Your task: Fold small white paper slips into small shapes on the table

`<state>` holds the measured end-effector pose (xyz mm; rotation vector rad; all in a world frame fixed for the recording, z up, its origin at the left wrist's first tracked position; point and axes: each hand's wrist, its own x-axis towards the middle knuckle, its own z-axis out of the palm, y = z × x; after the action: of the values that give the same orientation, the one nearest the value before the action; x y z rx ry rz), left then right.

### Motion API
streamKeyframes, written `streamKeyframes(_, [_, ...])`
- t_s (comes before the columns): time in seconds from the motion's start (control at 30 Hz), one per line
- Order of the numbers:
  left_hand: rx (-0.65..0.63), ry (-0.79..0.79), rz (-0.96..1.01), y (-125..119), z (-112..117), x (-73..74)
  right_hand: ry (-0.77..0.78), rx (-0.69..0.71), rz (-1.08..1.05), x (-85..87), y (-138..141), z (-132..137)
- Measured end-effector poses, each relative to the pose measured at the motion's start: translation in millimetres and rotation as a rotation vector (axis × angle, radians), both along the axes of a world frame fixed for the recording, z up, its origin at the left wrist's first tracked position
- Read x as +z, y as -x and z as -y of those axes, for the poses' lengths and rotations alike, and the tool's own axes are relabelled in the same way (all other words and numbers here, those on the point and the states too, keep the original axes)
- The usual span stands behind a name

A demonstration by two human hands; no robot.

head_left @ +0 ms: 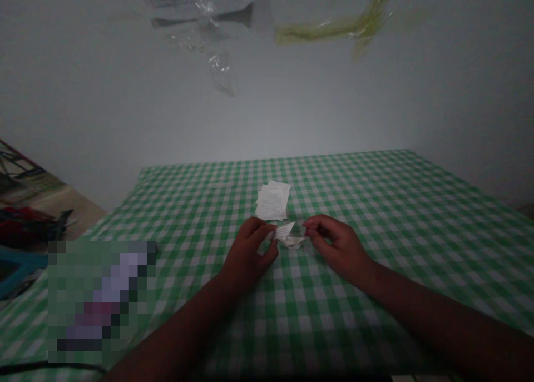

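A small folded piece of printed paper (286,232), shaped somewhat like a paper boat, is between my two hands just above the checked cloth. My left hand (252,251) pinches its left end between thumb and fingers. At the right end, the fingertips of my right hand (336,242) are pressed together against the paper's tip; the exact contact is blurred. Just beyond my hands lies a loose stack of printed paper sheets (272,201), slightly fanned.
A green and white checked tablecloth (375,193) covers the table, which meets a pale wall (267,104). On the left lies a pixelated, slanted object (108,298), with a black cable (50,365) near it. Red and blue items (20,259) are beyond the table's left edge.
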<state>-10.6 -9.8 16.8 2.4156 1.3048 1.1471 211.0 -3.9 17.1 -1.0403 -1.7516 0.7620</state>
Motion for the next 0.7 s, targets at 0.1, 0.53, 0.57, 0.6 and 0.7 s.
streamKeyframes(0.1, [0.010,0.014,-0.049,1.7,-4.4,-3.1,-0.173,0.012,0.227,-0.3,-4.7,-7.5])
streamKeyframes(0.53, [-0.009,0.193,0.092,3.7,-13.2,-4.4,-0.072,0.299,0.348,-15.3,-7.8,-19.3])
streamKeyframes(0.57, [-0.006,0.184,0.101,4.6,-13.8,-4.9,-0.055,0.310,0.331,-14.0,-8.2,-18.8])
streamKeyframes(0.6, [-0.008,0.182,0.110,5.4,-14.2,-5.3,-0.035,0.316,0.317,-12.9,-8.4,-18.2])
streamKeyframes(0.7, [-0.052,0.238,0.123,6.9,-14.0,-5.0,0.026,0.322,0.270,-12.0,-8.5,-17.0])
